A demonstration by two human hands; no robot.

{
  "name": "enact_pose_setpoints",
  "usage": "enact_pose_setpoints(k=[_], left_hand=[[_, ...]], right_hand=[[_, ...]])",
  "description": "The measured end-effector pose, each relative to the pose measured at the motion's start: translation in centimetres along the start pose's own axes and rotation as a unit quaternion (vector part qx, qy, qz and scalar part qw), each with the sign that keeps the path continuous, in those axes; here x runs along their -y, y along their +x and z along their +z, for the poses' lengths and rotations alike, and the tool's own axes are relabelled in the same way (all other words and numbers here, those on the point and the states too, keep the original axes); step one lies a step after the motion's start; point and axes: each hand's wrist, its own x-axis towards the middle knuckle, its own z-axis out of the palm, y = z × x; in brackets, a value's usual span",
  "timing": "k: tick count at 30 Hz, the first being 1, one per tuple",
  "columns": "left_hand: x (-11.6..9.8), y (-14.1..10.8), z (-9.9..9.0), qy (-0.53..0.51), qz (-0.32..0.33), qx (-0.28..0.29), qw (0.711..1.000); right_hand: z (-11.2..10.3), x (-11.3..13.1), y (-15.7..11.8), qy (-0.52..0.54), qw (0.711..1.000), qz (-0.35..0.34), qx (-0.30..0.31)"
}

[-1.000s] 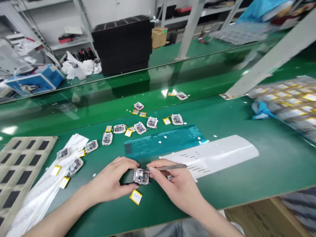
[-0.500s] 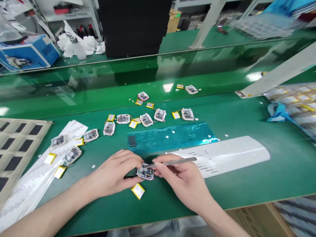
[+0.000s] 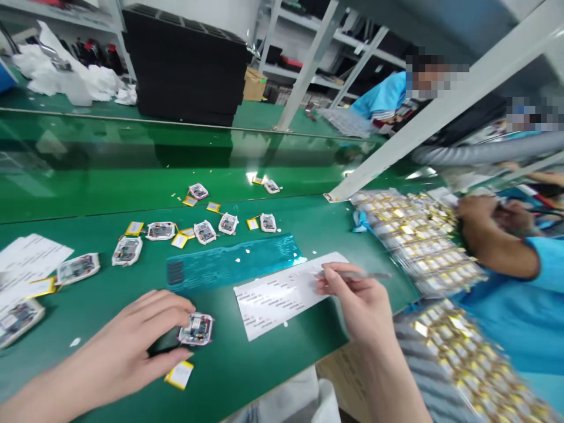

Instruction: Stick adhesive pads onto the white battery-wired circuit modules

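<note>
A small white watch-like case with an exposed circuit board (image 3: 197,329) lies on the green bench. My left hand (image 3: 152,335) has its index finger at the case's upper left edge and its thumb by the lower left corner, holding it lightly. Below it is a yellow-edged battery (image 3: 180,375), close to the thumb. Metal tweezers (image 3: 368,275) are held in my right hand (image 3: 359,299), its fingers pinched over the right part of a white label sheet (image 3: 273,302). The tweezers' tips are hidden by the fingers.
Several similar open cases (image 3: 204,232) with batteries lie behind and to the left. A teal film strip (image 3: 233,258) lies behind the label sheet. Trays of batteries (image 3: 418,241) stand right, near a co-worker's arm (image 3: 497,247). A slanted white post (image 3: 396,138) rises behind.
My right hand has moved right with the tweezers, from the circuit board to the label sheet. My left hand stays at the case. The view has turned right, bringing co-workers into sight.
</note>
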Motion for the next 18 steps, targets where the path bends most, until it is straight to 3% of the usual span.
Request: enact_pose_setpoints(k=[5,9,12,15,18], left_hand=[[0.0,-0.3,0.4,-0.001,-0.016,-0.023,1.000],[-0.1,-0.7,0.9,-0.012,-0.037,-0.026,0.999],[-0.3,-0.6,0.7,-0.004,-0.039,-0.014,0.999],[-0.7,0.0,-0.1,-0.003,-0.027,0.009,1.000],[-1.0,0.6,-0.7,-0.012,-0.016,0.038,0.999]], right_hand=[[0.7,-0.7,-1.1,-0.015,1.000,-0.004,-0.004],[1.8,-0.7,-1.7,-0.076,0.995,-0.066,0.022],[1.9,-0.6,-2.0,-0.130,0.978,-0.157,0.050],[1.6,-0.5,-2.5,-0.203,0.930,-0.293,0.086],[1.4,-0.4,-3.3,-0.232,0.901,-0.360,0.071]])
